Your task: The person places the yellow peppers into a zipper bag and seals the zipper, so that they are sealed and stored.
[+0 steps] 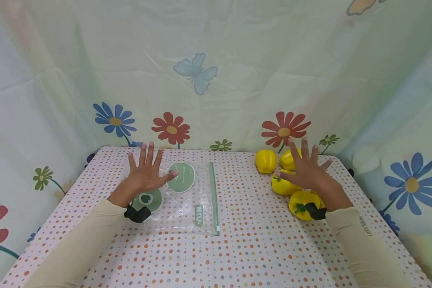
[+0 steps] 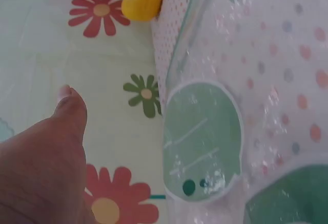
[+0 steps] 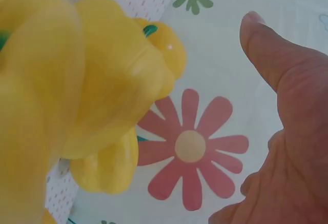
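A clear zip bag [image 1: 181, 214] with green round prints and a green zip edge lies flat on the left half of the table. Over its left part my left hand [image 1: 145, 176] hovers with spread, straight fingers and holds nothing. On the right side several yellow bell peppers [image 1: 265, 161] sit in a loose group. My right hand [image 1: 307, 172] is spread above them, fingers straight, hiding part of the group. In the right wrist view the peppers [image 3: 113, 75] loom large beside my thumb. The left wrist view has the bag's printed label [image 2: 202, 137] beside my thumb.
The table [image 1: 248, 240] wears a white cloth with coloured dots. A hanging cloth [image 1: 237, 88] printed with flowers and a butterfly closes off the back and both sides. Each wrist carries a black strap [image 1: 137, 214].
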A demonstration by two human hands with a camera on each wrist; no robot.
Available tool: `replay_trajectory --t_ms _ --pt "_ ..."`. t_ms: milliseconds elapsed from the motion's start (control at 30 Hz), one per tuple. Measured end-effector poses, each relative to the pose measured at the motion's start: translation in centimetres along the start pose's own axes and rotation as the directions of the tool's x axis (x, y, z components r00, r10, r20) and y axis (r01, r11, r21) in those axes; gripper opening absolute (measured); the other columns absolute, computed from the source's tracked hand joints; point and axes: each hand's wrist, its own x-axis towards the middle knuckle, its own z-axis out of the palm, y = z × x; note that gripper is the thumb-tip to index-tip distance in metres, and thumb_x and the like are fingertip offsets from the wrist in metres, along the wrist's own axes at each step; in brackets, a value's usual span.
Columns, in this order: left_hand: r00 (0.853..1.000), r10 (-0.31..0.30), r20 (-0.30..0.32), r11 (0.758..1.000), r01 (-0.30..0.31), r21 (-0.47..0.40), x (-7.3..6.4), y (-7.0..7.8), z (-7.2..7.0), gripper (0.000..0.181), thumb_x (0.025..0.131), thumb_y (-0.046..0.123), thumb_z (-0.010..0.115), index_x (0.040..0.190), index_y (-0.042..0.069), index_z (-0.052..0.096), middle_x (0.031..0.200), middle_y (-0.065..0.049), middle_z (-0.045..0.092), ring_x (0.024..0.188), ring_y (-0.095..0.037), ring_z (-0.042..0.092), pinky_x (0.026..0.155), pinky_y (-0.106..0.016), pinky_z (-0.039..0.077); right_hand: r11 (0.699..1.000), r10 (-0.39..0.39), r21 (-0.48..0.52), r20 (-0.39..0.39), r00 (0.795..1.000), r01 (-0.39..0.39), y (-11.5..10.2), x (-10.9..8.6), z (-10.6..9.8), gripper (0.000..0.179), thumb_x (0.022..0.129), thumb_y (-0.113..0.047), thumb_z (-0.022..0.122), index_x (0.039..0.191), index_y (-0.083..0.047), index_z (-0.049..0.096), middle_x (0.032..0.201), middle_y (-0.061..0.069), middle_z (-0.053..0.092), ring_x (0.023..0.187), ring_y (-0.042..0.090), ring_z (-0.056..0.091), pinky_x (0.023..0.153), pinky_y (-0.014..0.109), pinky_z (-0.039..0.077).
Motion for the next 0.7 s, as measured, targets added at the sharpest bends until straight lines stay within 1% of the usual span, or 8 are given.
replay_trajectory --t_ms 100,200,367,467,600,667,700 --pt "1.000 0.031 0.002 0.999 -0.030 -0.018 0.0 0.8 0.0 0.104 0.087 0.073 0.036 0.155 0.003 0.000 0.157 -0.020 -0.022 0.141 -0.039 -0.025 0.101 -0.064 -0.021 0.999 -0.017 0.027 -0.016 1.000 0.018 -0.6 0.2 0.1 0.114 0.085 -0.043 0.069 0.153 -0.019 -0.019 0.152 0.022 -0.033 0.132 0.058 -0.024 0.086 0.083 -0.009" --pt "0.997 0.071 0.007 0.996 -0.071 -0.047 -0.2 1.7 0.2 0.104 0.088 0.073 0.035 0.155 0.002 0.000 0.158 -0.019 -0.019 0.142 -0.038 -0.021 0.104 -0.063 -0.019 0.997 -0.049 0.052 -0.027 0.998 0.050 -1.3 0.4 0.3 0.113 0.085 -0.040 0.070 0.154 -0.019 -0.016 0.154 0.020 -0.029 0.134 0.056 -0.021 0.089 0.082 -0.009" --pt "0.989 0.145 0.007 0.984 -0.144 -0.104 -0.5 2.9 0.7 0.104 0.088 0.075 0.032 0.155 0.002 0.003 0.159 -0.019 -0.014 0.144 -0.036 -0.017 0.108 -0.060 -0.014 0.984 -0.135 0.103 -0.087 0.987 0.144 -2.5 0.6 0.8 0.104 0.086 -0.033 0.071 0.157 -0.012 -0.002 0.157 0.023 -0.020 0.138 0.055 -0.015 0.097 0.078 -0.004" --pt "0.984 0.177 0.010 0.977 -0.175 -0.119 -0.6 3.5 1.1 0.102 0.089 0.074 0.031 0.155 0.001 0.002 0.160 -0.018 -0.014 0.144 -0.034 -0.017 0.109 -0.058 -0.013 0.972 -0.163 0.151 -0.114 0.980 0.180 -3.2 0.7 1.2 0.098 0.087 -0.028 0.071 0.157 -0.012 0.004 0.158 0.021 -0.019 0.140 0.052 -0.012 0.101 0.074 0.003" --pt "0.979 0.204 0.024 0.973 -0.200 -0.113 -0.6 4.3 1.7 0.102 0.089 0.074 0.032 0.155 0.003 0.000 0.160 -0.017 -0.016 0.144 -0.033 -0.019 0.109 -0.058 -0.012 0.955 -0.185 0.215 -0.116 0.976 0.206 -4.1 0.8 1.9 0.096 0.088 -0.029 0.071 0.158 -0.014 0.007 0.160 0.017 -0.015 0.142 0.047 -0.011 0.103 0.072 0.011" --pt "0.975 0.218 0.033 0.971 -0.213 -0.110 -0.7 4.6 1.9 0.103 0.089 0.073 0.034 0.155 0.003 0.000 0.159 -0.016 -0.017 0.144 -0.033 -0.019 0.109 -0.058 -0.012 0.945 -0.203 0.235 -0.120 0.972 0.226 -4.4 0.9 2.4 0.095 0.088 -0.032 0.071 0.157 -0.012 0.009 0.161 0.016 -0.011 0.144 0.043 -0.011 0.104 0.070 0.013" --pt "0.973 0.227 0.034 0.969 -0.222 -0.112 -0.7 4.7 2.0 0.103 0.088 0.073 0.036 0.155 0.003 0.000 0.159 -0.016 -0.017 0.144 -0.034 -0.018 0.110 -0.059 -0.011 0.940 -0.210 0.248 -0.122 0.970 0.234 -4.5 1.0 2.6 0.095 0.088 -0.033 0.071 0.157 -0.012 0.009 0.161 0.016 -0.009 0.144 0.041 -0.011 0.105 0.069 0.012"
